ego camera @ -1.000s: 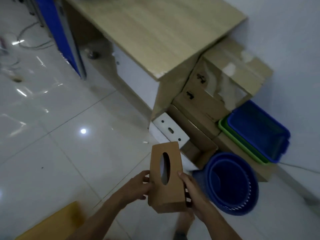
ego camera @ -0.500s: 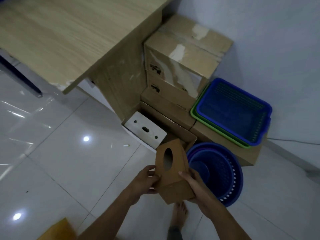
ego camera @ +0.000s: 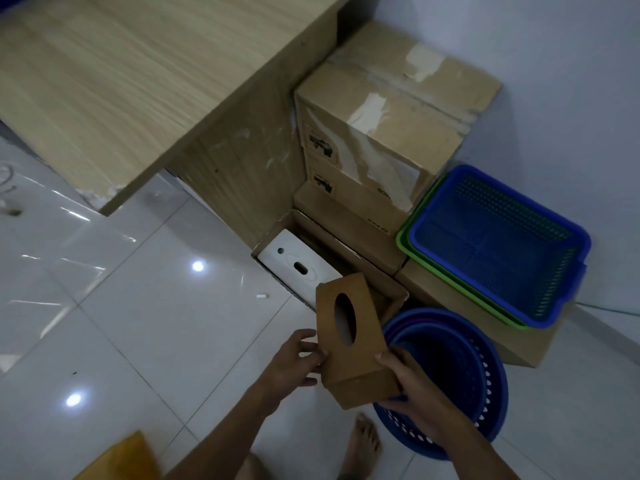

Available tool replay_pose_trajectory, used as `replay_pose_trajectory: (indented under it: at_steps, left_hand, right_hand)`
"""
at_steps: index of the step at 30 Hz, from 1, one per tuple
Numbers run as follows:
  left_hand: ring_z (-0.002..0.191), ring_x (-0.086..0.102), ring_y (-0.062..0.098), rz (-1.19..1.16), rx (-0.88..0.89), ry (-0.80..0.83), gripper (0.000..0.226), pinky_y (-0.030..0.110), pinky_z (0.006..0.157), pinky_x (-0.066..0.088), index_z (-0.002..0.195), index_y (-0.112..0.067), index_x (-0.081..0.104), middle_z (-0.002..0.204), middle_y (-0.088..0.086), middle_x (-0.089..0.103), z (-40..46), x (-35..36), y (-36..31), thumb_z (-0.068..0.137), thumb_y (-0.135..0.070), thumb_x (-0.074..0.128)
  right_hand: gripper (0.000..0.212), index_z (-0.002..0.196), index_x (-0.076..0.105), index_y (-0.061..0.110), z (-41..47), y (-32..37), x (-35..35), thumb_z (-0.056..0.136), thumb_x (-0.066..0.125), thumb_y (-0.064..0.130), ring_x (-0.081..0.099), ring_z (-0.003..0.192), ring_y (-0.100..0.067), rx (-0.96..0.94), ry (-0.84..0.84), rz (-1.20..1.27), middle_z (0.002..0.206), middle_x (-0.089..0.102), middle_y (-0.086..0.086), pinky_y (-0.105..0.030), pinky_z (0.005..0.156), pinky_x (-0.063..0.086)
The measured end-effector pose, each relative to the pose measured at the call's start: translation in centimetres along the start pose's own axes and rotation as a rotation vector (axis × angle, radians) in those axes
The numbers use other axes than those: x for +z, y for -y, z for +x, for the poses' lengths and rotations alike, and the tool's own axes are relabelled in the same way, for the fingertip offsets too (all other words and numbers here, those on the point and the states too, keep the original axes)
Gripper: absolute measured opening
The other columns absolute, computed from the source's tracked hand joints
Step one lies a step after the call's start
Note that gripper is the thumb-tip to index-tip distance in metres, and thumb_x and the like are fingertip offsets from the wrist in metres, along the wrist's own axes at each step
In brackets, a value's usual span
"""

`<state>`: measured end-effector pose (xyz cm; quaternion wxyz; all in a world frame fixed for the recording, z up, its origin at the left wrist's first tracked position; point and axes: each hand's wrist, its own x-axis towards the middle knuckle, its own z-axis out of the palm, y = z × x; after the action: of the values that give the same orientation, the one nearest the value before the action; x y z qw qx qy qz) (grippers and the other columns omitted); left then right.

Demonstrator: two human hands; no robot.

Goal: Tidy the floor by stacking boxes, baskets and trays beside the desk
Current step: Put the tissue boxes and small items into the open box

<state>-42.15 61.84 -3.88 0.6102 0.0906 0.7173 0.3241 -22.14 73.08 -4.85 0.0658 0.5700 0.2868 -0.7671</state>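
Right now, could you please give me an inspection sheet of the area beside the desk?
Surface: glossy white tiled floor, with light glare.
Job's things: brown tissue box held above the floor; open carton beside the desk holds a white box; taped cardboard boxes stacked against the desk side; blue tray nested in a green tray on a lower box; round blue baskets nested on the floor.
Clutter: small white scrap; yellowish item at bottom edge.
Hands: left hand and right hand grip the tissue box.
Cables: thin cable along the wall base.
Surroundings: pale wall; bare foot.
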Motion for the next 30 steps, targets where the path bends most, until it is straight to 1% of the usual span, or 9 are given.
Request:
replay_pose_trajectory:
  at_steps: [4, 7, 10, 15, 19, 22, 25, 27, 30]
  left_hand:
    - [0.096, 0.066, 0.023, -0.016, -0.024, -0.034, 0.051, 0.034, 0.080, 0.058, 0.135, -0.022, 0.040, 0.111, 0.001, 0.060, 2.1, -0.6, -0.5, 0.091, -0.031, 0.063]
    - [0.092, 0.065, 0.023, -0.013, -0.001, -0.086, 0.057, 0.037, 0.080, 0.057, 0.139, -0.018, 0.037, 0.112, 0.003, 0.061, 3.9, -1.2, -0.4, 0.091, -0.029, 0.063]
    - [0.093, 0.064, 0.022, 0.010, 0.054, -0.143, 0.060, 0.033, 0.076, 0.057, 0.143, -0.022, 0.032, 0.116, 0.001, 0.059, 6.6, -2.6, -0.5, 0.091, -0.027, 0.063]
    - [0.098, 0.065, 0.022, 0.052, 0.138, -0.249, 0.068, 0.033, 0.073, 0.060, 0.147, -0.028, 0.022, 0.129, 0.004, 0.051, 12.8, -5.6, 0.1, 0.092, -0.019, 0.061]
    - [0.085, 0.063, 0.003, 0.208, 0.269, -0.291, 0.060, 0.022, 0.073, 0.056, 0.144, -0.027, 0.030, 0.124, -0.007, 0.050, 17.7, -7.7, 1.4, 0.093, -0.014, 0.059]
    - [0.088, 0.060, 0.001, 0.313, 0.316, -0.320, 0.058, 0.016, 0.075, 0.053, 0.145, -0.025, 0.030, 0.131, -0.004, 0.050, 21.1, -9.2, 2.6, 0.094, -0.013, 0.056]
    - [0.090, 0.059, -0.001, 0.418, 0.332, -0.307, 0.060, 0.004, 0.068, 0.047, 0.146, -0.026, 0.028, 0.136, -0.005, 0.045, 23.2, -10.1, 3.7, 0.095, -0.012, 0.055]
    - [0.098, 0.060, 0.005, 0.502, 0.364, -0.310, 0.062, 0.008, 0.077, 0.049, 0.148, -0.026, 0.026, 0.140, -0.005, 0.042, 24.1, -10.5, 4.3, 0.094, -0.014, 0.055]
    - [0.114, 0.055, 0.018, 0.632, 0.393, -0.385, 0.059, 0.032, 0.092, 0.052, 0.145, -0.021, 0.033, 0.140, 0.002, 0.045, 24.9, -10.9, 4.9, 0.092, -0.018, 0.059]
  right_hand:
    - [0.054, 0.138, 0.043, 0.031, 1.8, 1.5, -0.5, 0.088, 0.064, 0.036, 0.056, 0.112, -0.021, -0.026, 0.032, -0.012, 0.128, 0.055, 0.001, -0.040, 0.094, 0.051]
    - [0.047, 0.135, 0.047, 0.029, 3.4, 2.2, -0.5, 0.090, 0.062, 0.030, 0.055, 0.111, -0.021, -0.047, 0.014, 0.006, 0.125, 0.057, 0.000, -0.041, 0.098, 0.048]
    - [0.047, 0.134, 0.048, 0.028, 6.2, 2.9, 0.3, 0.089, 0.063, 0.028, 0.055, 0.112, -0.022, -0.087, 0.004, -0.002, 0.124, 0.057, -0.002, -0.045, 0.103, 0.045]
    - [0.034, 0.123, 0.056, 0.037, 12.7, 4.2, 2.4, 0.090, 0.060, 0.030, 0.059, 0.109, -0.019, -0.205, 0.028, -0.052, 0.119, 0.062, -0.001, -0.035, 0.092, 0.049]
    - [0.036, 0.126, 0.059, 0.030, 19.8, 5.7, 3.3, 0.090, 0.060, 0.029, 0.061, 0.112, -0.018, -0.265, 0.035, -0.004, 0.117, 0.069, 0.001, -0.038, 0.100, 0.046]
    - [0.030, 0.120, 0.063, 0.029, 24.6, 6.2, 3.7, 0.091, 0.057, 0.028, 0.063, 0.110, -0.016, -0.312, 0.020, 0.015, 0.113, 0.070, 0.003, -0.035, 0.095, 0.048]
    - [0.029, 0.120, 0.063, 0.031, 28.3, 6.2, 4.2, 0.093, 0.053, 0.033, 0.063, 0.110, -0.015, -0.344, 0.023, 0.014, 0.116, 0.069, 0.004, -0.039, 0.098, 0.047]
    - [0.027, 0.117, 0.064, 0.033, 29.9, 6.4, 4.5, 0.093, 0.051, 0.036, 0.063, 0.109, -0.015, -0.364, 0.007, 0.029, 0.113, 0.070, 0.005, -0.039, 0.098, 0.046]
    - [0.033, 0.121, 0.058, 0.044, 31.2, 6.4, 5.4, 0.089, 0.054, 0.051, 0.058, 0.117, -0.016, -0.363, -0.004, -0.033, 0.120, 0.065, 0.009, -0.043, 0.101, 0.044]
